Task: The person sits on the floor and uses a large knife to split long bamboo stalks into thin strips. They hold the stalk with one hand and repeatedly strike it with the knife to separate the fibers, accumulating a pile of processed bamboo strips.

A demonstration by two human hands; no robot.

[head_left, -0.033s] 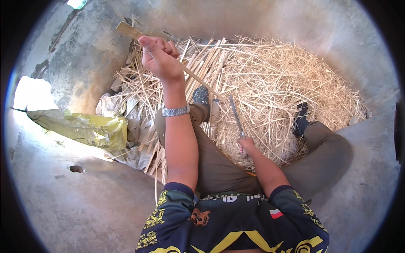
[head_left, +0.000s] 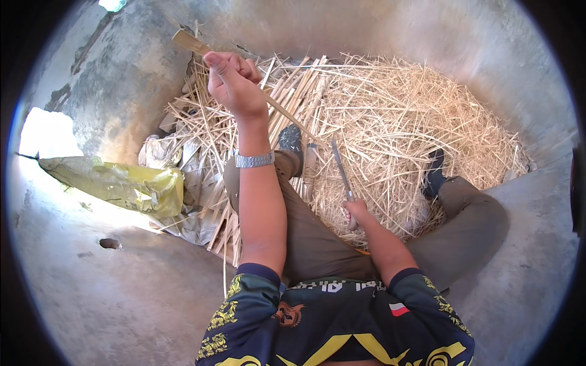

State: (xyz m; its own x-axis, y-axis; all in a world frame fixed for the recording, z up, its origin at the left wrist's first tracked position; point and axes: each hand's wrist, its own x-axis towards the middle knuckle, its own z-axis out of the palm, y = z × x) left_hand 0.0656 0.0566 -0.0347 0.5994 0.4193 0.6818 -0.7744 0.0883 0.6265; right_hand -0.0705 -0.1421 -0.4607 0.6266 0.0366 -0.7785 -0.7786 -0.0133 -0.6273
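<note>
My left hand [head_left: 237, 85] is raised at the upper left, its fingers closed around a long flat bamboo strip [head_left: 190, 41]. The strip's wide end sticks out beyond my thumb, while its narrow length slants down to the right, its lower end near the knife's tip. In my right hand [head_left: 357, 211], low between my legs, is the handle of a long-bladed knife [head_left: 340, 163]. Its blade points away from me, over a heap of pale shavings [head_left: 390, 110]. Between my left foot and the knife a short wooden piece [head_left: 311, 165] lies lengthwise.
Many split bamboo strips [head_left: 296, 82] lie behind my left hand. A yellow sack [head_left: 159, 188] and grey crumpled sheeting [head_left: 191, 161] are at the left. My dark-covered feet [head_left: 290, 139] rest at the shavings. A curved concrete wall [head_left: 366, 27] rises around; a small hole [head_left: 110, 243] is at lower left.
My left hand and the bamboo strip have shifted very slightly to the right. My right hand and the knife look the same.
</note>
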